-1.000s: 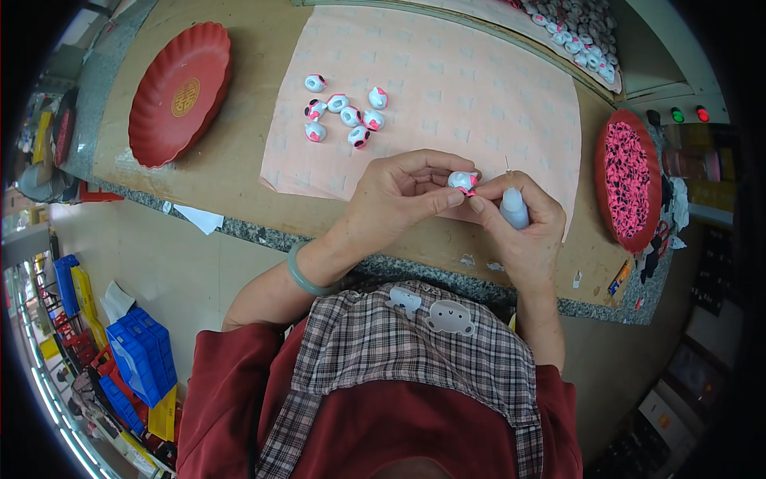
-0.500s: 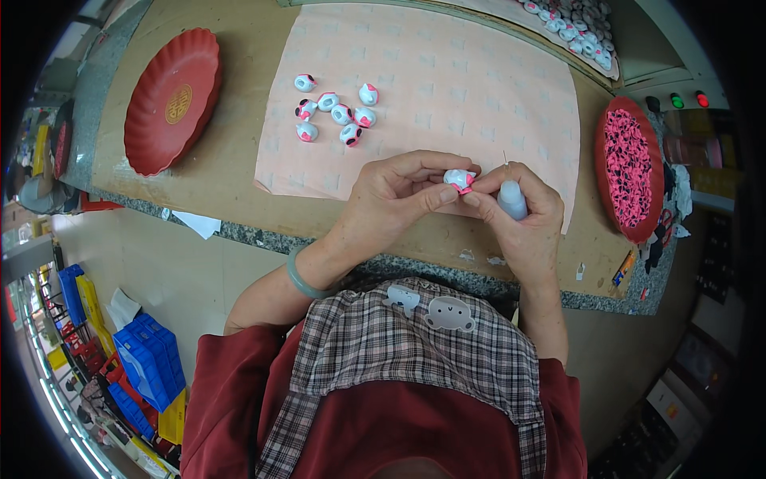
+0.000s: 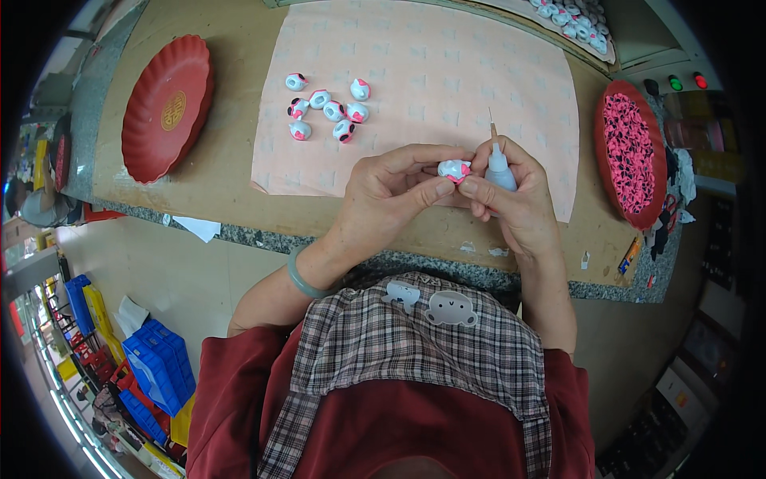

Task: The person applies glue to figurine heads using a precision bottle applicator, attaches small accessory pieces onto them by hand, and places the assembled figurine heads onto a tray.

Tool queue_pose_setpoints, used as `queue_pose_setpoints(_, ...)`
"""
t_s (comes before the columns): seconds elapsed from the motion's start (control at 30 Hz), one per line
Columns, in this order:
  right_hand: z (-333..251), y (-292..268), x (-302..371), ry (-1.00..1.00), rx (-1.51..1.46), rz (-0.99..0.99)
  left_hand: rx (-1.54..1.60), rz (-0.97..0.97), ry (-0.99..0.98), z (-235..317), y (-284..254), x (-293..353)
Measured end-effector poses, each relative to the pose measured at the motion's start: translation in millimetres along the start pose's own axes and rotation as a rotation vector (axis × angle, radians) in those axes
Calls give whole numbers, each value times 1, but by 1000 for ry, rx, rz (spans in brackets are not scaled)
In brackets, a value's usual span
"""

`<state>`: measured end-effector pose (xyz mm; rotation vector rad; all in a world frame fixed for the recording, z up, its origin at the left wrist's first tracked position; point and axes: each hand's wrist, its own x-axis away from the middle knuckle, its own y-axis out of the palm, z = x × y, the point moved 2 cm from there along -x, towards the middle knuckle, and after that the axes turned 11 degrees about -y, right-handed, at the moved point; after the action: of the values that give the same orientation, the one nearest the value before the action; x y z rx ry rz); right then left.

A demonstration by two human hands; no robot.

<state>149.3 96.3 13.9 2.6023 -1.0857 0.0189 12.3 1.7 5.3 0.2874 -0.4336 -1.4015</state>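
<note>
Brown tabletop [image 3: 235, 120] bears a pink cloth [image 3: 447, 72]. The left hand [image 3: 392, 182] is closed in a pinch; the right hand [image 3: 517, 193] clasps a pale bottle [image 3: 499, 170]. The small white-and-pink ball [image 3: 453, 169] sits at the left fingertips, its right side by the right thumb.

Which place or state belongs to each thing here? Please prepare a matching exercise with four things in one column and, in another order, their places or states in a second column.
Things:
1. needle-tipped squeeze bottle
2. white-and-pink bead-like piece
3. pale green bangle
4. red dish at the table's right side

Places or states:
A. around the left forearm
B. heaped with small pink-and-black pieces
C. held in the right hand
D. pinched by the left hand

Right pairs: 1-C, 2-D, 3-A, 4-B
</note>
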Motion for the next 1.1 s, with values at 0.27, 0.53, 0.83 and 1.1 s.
queue_pose_setpoints(0.27, -6, 15, 9, -181, 241, 78, 16, 76, 6, -5, 3, 4)
queue_pose_setpoints(0.53, -4, 19, 15, -235, 313, 166, 89, 82, -46, -7, 3, 5)
queue_pose_setpoints(0.83, -1, 13, 20, -554, 573, 130, 98, 60, -3, -5, 9, 8)
queue_pose_setpoints(1.1, -5, 16, 20, -795, 753, 94, 41, 132, 86, -9, 18, 15)
